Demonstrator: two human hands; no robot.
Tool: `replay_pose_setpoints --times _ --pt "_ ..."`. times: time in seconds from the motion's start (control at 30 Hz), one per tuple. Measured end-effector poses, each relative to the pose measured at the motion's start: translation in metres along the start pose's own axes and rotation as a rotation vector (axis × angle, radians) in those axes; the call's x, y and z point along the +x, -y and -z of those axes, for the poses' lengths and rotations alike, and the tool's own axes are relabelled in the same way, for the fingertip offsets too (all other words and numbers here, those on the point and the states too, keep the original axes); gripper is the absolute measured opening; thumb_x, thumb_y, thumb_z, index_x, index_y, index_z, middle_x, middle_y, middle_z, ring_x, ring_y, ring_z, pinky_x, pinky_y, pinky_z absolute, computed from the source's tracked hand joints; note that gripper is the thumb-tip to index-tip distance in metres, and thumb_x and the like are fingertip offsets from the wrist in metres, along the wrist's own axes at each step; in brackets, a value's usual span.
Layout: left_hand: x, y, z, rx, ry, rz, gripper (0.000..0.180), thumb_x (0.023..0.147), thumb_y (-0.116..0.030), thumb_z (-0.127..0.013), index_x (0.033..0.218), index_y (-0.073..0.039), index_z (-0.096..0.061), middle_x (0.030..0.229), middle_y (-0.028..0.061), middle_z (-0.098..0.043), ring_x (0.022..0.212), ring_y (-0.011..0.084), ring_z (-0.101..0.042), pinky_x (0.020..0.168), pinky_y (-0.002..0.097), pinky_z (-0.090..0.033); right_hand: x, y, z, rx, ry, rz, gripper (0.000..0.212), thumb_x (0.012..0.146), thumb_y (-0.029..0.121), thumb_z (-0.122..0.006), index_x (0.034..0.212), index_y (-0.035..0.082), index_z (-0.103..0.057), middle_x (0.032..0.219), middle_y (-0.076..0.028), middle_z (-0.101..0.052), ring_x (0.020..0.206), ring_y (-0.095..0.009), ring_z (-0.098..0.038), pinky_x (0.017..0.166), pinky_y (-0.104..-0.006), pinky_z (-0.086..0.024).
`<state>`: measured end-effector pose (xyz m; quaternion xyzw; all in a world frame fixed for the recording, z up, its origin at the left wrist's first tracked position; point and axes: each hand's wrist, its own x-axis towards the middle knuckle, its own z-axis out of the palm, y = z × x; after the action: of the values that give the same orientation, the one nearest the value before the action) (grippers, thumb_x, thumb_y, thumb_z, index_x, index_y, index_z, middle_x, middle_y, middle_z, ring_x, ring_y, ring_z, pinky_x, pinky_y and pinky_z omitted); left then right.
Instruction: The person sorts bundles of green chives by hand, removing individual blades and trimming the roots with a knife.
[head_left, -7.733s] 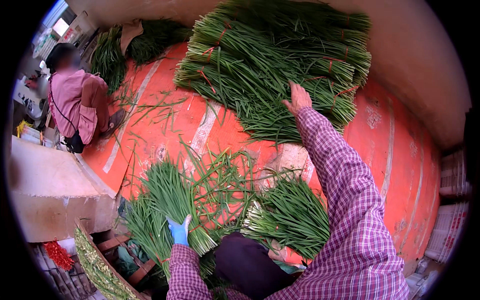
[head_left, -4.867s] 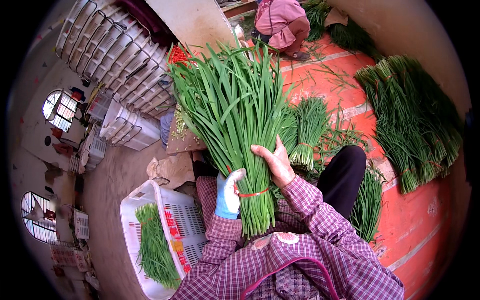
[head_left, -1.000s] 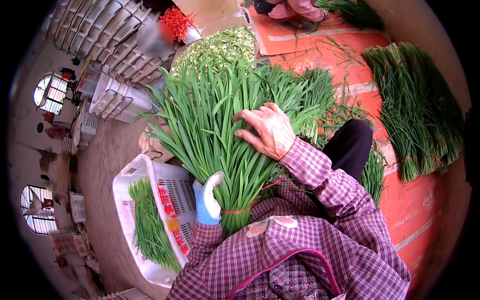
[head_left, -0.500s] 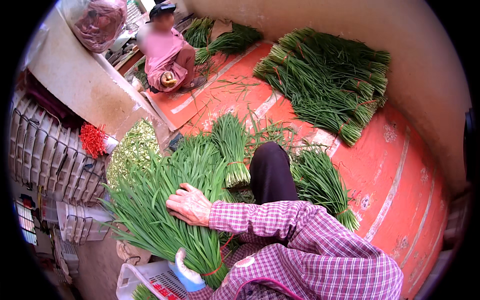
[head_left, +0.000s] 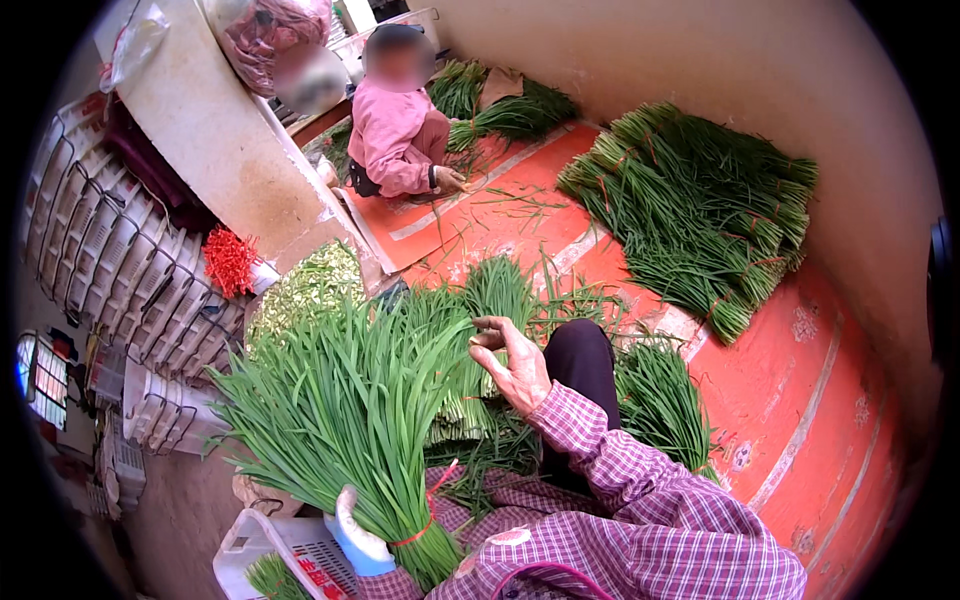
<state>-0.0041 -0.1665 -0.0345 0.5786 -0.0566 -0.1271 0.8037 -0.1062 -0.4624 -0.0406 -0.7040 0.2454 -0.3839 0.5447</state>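
A big bundle of garlic chives (head_left: 340, 400) rests at an angle across my lap, its leaves fanned to the upper left. A red tie (head_left: 415, 535) circles its stem end. My left hand (head_left: 358, 538), in a white and blue glove, is wrapped around the lower part of the bundle. Bare, my right hand (head_left: 512, 365) is raised at the bundle's right side, with thumb and forefinger pinched at the tip of a long leaf. Behind that hand stand more chive bundles (head_left: 500, 285), and another tied bundle (head_left: 665, 405) lies to the right of my knee.
A large heap of tied chives (head_left: 700, 210) lies by the wall on the red mat (head_left: 780, 400). Another person (head_left: 395, 130) squats at the back. Stacked crates (head_left: 120, 250), red ties (head_left: 230, 262) and pale trimmings (head_left: 310, 285) are on the left; a white basket (head_left: 240, 545) stands beside me.
My right hand has lifted off the leaves and moved right, now pinching at a leaf tip. The left hand still holds the bundle. The other person's arm has reached toward the mat.
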Motion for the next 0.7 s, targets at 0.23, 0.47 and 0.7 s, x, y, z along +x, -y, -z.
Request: replay_pose_setpoints --times 0.23,0.47,0.7 --pt "0.004 -0.025 -0.103 0.498 0.264 -0.226 0.056 0.084 -0.016 -0.068 0.131 0.005 -0.045 0.127 0.0154 -0.055 0.113 0.0244 -0.055 0.097 0.0355 -0.044 -0.096 -0.014 -0.075 0.39 0.672 -0.136 0.101 0.077 0.045 -0.077 0.145 -0.005 -0.021 0.14 -0.022 -0.042 0.132 -0.031 -0.039 0.112 -0.042 -0.03" --pt "0.004 -0.032 -0.086 0.696 0.635 -0.239 0.063 0.084 -0.019 -0.074 0.138 -0.005 -0.045 0.128 0.0109 -0.056 0.121 0.0221 -0.053 0.102 0.0365 -0.042 -0.091 -0.108 -0.032 0.931 0.55 -0.512 0.091 0.073 0.064 -0.071 0.131 -0.002 -0.048 0.123 -0.013 -0.061 0.107 -0.025 -0.062 0.095 -0.0381 -0.05" --pt "0.078 -0.071 0.034 0.317 0.175 0.025 0.062 0.093 -0.023 -0.06 0.145 -0.003 -0.032 0.105 0.0155 -0.066 0.09 0.0229 -0.068 0.077 0.032 -0.054 -0.089 -0.135 -0.019 1.136 0.719 -0.653 0.097 0.071 0.07 -0.068 0.137 0.003 -0.044 0.127 -0.016 -0.058 0.109 -0.033 -0.061 0.093 -0.0486 -0.052"
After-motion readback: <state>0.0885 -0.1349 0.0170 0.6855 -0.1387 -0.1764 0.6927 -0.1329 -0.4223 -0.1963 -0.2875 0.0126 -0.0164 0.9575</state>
